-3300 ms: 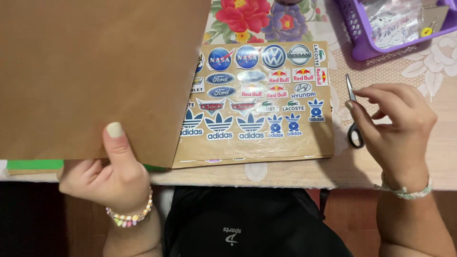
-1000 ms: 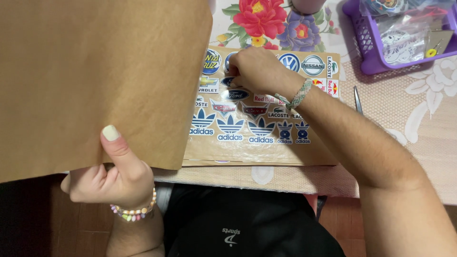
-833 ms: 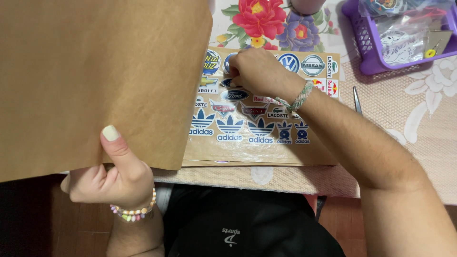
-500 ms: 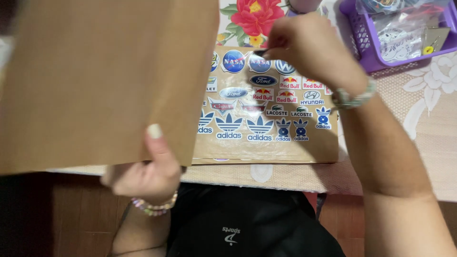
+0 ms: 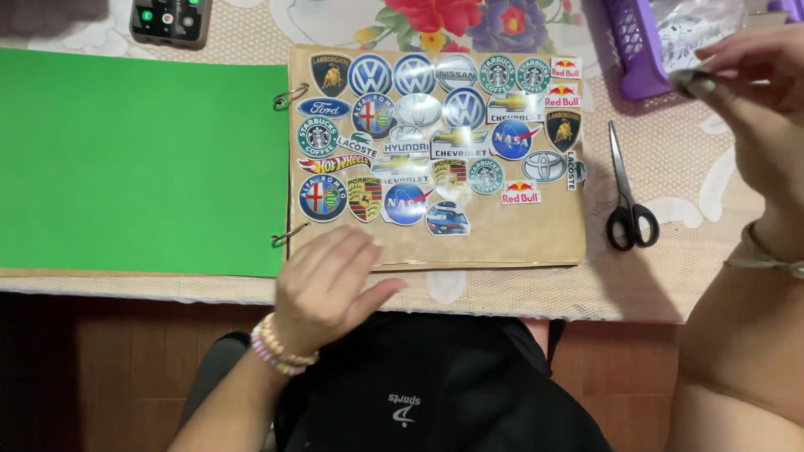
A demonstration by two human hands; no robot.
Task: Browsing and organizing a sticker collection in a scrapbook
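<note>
A ring-bound album lies open on the table. Its right brown page (image 5: 502,238) is covered with several colourful logo stickers. Its left page (image 5: 142,159) is plain green. Metal rings (image 5: 289,94) join the two. My left hand (image 5: 327,280) hovers at the front edge of the brown page, fingers apart, holding nothing. My right hand (image 5: 754,75) is raised at the upper right, near the purple basket. Its fingertips pinch a small dark sticker (image 5: 688,79).
Black-handled scissors (image 5: 630,209) lie shut on the floral tablecloth, right of the album. A purple basket (image 5: 636,42) with plastic packets stands at the back right. A phone (image 5: 170,18) lies at the back left. The table's front edge runs just below the album.
The brown sheet my left hand held up has swung over to the left and lies flat, green side up. A different sticker page shows. My right hand has lifted off to the right.
</note>
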